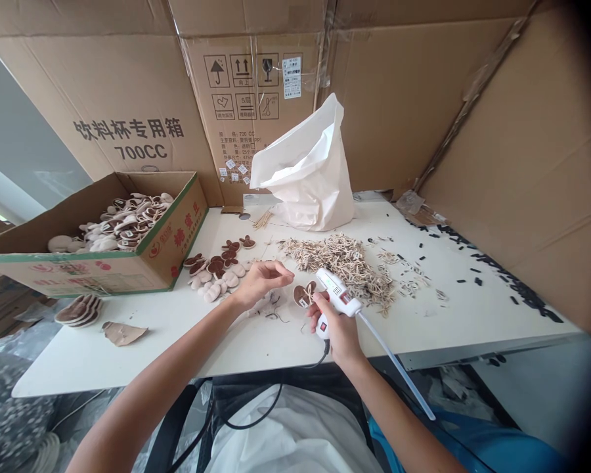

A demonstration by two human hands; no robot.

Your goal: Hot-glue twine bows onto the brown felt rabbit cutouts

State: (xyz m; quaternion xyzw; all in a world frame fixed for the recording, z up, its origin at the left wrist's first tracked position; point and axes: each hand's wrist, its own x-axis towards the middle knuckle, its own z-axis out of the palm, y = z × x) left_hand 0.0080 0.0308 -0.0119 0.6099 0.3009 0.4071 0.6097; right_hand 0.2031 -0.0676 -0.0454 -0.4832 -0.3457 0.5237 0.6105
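Observation:
My right hand (335,326) is wrapped round the grip of a white hot glue gun (339,294), whose clear glue stick (396,363) trails toward me. Its nozzle points at a small brown butterfly-shaped piece (303,293) with a tan bow lying on the white table (256,341). My left hand (263,276) hovers just left of that piece, fingers pinched together; what they hold, if anything, is too small to name. A pile of tan raffia bows (347,261) lies just beyond the gun.
An open cardboard box (128,263) full of brown and cream pieces stands at the left, with more loose pieces (219,268) beside it. A white bag (309,172) stands at the back. Cardboard walls (532,164) enclose the table. Black scraps (477,263) litter the right side.

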